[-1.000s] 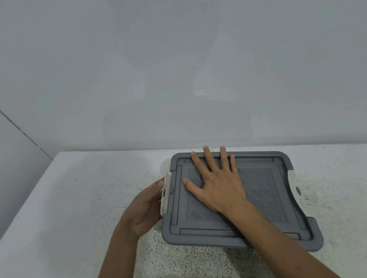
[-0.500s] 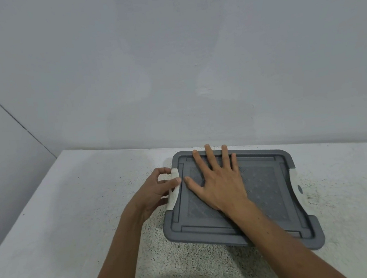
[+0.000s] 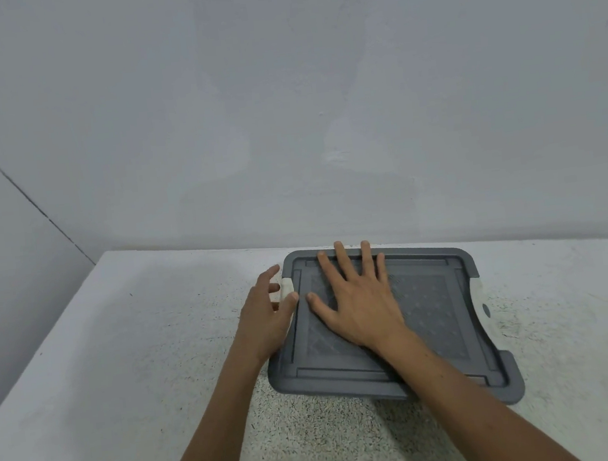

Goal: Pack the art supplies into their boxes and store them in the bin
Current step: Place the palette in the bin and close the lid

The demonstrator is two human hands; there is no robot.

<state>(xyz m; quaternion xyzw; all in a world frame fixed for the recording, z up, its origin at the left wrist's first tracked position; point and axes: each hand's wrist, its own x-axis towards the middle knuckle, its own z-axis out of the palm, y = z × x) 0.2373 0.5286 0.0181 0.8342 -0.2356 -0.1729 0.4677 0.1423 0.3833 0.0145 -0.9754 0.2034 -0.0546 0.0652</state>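
Note:
A bin with a grey lid (image 3: 431, 314) stands on the speckled white table (image 3: 121, 362), lid on, so its contents are hidden. My right hand (image 3: 358, 299) lies flat on the left half of the lid, fingers straight and spread. My left hand (image 3: 266, 317) is at the bin's left side, its thumb lying over the white latch (image 3: 286, 286) folded onto the lid's edge, the other fingers loosely spread beside it. A second white latch (image 3: 479, 298) sits on the right side.
A plain grey wall (image 3: 281, 101) rises just behind the table, close to the bin's far edge. The table's left edge (image 3: 38, 356) runs diagonally toward a corner of the room.
My left hand swung the white left latch up from the bin's side onto the lid's edge, then loosened its fingers. My right hand stayed flat on the lid.

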